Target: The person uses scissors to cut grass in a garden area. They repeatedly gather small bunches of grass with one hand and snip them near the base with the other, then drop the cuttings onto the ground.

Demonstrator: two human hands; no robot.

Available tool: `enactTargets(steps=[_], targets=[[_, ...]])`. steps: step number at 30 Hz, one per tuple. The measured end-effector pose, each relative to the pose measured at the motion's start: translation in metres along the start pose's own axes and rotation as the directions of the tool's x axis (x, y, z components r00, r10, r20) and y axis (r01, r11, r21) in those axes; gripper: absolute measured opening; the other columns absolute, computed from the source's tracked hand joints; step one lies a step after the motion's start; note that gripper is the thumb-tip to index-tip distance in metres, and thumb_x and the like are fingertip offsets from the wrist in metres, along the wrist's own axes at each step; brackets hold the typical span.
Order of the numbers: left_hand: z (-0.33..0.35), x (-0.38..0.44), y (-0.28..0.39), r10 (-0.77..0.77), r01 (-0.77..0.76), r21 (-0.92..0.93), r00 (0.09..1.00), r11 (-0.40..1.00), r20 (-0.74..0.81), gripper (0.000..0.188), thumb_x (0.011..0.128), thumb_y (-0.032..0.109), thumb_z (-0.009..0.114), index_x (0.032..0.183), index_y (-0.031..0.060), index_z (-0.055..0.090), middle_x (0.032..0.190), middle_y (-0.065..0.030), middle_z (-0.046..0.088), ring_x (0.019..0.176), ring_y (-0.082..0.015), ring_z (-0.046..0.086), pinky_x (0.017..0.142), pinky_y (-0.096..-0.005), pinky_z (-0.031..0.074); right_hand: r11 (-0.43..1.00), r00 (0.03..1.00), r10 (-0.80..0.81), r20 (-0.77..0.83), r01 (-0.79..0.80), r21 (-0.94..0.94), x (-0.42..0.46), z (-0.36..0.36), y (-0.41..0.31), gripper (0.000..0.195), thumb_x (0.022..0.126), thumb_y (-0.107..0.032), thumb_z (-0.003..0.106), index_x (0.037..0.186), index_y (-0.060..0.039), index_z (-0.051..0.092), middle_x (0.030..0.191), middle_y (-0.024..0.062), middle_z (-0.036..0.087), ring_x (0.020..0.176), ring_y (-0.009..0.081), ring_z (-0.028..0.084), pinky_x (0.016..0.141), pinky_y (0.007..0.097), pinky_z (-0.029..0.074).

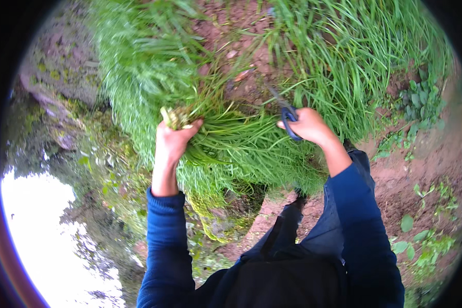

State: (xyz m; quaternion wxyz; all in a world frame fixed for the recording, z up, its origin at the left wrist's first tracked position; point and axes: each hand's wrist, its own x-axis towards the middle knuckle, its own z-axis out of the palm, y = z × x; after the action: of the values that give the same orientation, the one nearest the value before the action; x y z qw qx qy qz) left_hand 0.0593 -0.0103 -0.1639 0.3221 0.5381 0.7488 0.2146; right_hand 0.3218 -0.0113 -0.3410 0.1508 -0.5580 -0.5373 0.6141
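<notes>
My left hand grips a bunch of long green grass-like stalks near its pale, cut-looking ends, which stick out above my fist. The leafy part of the bunch trails to the right, towards my other hand. My right hand holds a pair of scissors by dark blue handles, the blades pointing up and left over the soil. Whether the blades are apart cannot be told. Grass-like plants stand in the ground just above and right of the scissors.
Reddish bare soil lies between two dense stands of the plants. Large rocks border the left side, and a mossy rock sits below the greenery. A dirt path with low leafy weeds runs along the right, near my legs.
</notes>
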Motion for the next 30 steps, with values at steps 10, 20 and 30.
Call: enactTargets(steps=[10, 20, 30], targets=[[-0.274, -0.262, -0.177, -0.27, 0.178, -0.203, 0.629, 0.963, -0.729, 0.028, 0.079, 0.008, 0.066, 0.107, 0.0043, 0.063, 0.098, -0.0031, 0.062, 0.088, -0.014, 0.058, 0.084, -0.0283, 0.044, 0.859, 0.751, -0.284, -0.596, -0.077, -0.507, -0.124, 0.041, -0.043, 0.043, 0.072, -0.037, 0.073, 0.088, -0.0005, 0.058, 0.068, 0.0186, 0.062, 0.064, 0.0358, 0.062, 0.058, 0.0422, 0.048], [-0.235, -0.337, -0.348, -0.188, 0.258, 0.802, 0.965, 0.539, -0.184, 0.032, 0.071, 0.003, 0.056, 0.103, 0.0088, 0.061, 0.1, -0.0125, 0.063, 0.098, -0.03, 0.058, 0.085, -0.0391, 0.045, 0.883, 0.916, -0.239, -0.323, 0.066, -0.465, -0.178, 0.135, -0.074, 0.031, 0.076, -0.027, 0.071, 0.089, -0.0012, 0.06, 0.065, 0.0093, 0.062, 0.054, 0.0165, 0.058, 0.054, 0.0305, 0.045], [-0.045, -0.301, -0.447, 0.182, -0.134, 0.785, 0.983, 0.604, 0.028, 0.014, 0.076, 0.012, 0.051, 0.088, 0.0128, 0.059, 0.079, -0.0047, 0.056, 0.087, -0.0221, 0.054, 0.086, -0.0359, 0.039, 0.757, 0.965, -0.224, -0.138, 0.083, -0.648, -0.234, 0.195, -0.077, 0.031, 0.077, -0.024, 0.067, 0.093, 0.0022, 0.06, 0.07, 0.0173, 0.063, 0.064, 0.0298, 0.063, 0.06, 0.0366, 0.048]])
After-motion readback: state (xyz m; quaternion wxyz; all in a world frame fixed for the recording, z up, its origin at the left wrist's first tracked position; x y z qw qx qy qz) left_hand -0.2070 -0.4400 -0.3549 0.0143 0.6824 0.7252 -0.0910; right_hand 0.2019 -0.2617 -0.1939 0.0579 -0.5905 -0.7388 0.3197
